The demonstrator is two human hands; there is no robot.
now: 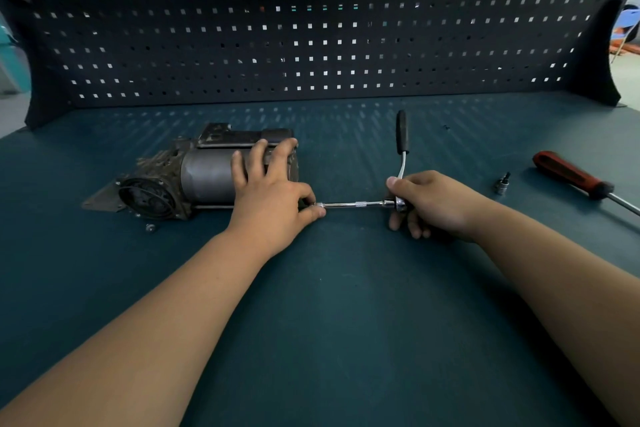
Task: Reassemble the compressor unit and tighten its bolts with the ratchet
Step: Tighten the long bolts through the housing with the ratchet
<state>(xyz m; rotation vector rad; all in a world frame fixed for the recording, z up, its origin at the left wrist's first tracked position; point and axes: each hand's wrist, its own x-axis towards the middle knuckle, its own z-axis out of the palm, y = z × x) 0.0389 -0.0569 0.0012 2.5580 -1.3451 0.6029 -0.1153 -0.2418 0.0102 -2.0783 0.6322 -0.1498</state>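
Two bare forearms reach forward over a dark teal counter (346,322) with a smooth matte top. At left lies the compressor (194,177) on its side: a grey metal cylinder joined to a rough, grimy cast housing with a round ribbed opening facing the viewer and a flat triangular bracket at its left end. One small washer-like part (150,227) lies on the counter just in front of the housing. The left hand (273,191) rests palm down on the cylinder's right end, fingers spread over the top, while its thumb and forefinger pinch the tip of a slim chrome extension bar (356,204) where it meets the compressor's end face. That bar runs level to the right into the ratchet (401,163), whose curved chrome neck and black ribbed grip point away toward the back. The right hand (433,204) is curled closed around the ratchet head, thumb on top. Farther right, apart from the hands, stand a small chrome socket (501,183) and a screwdriver (575,177) with a red and black handle, lying diagonally. Behind, a dark pegboard (311,28) with rows of square holes walls off the counter.
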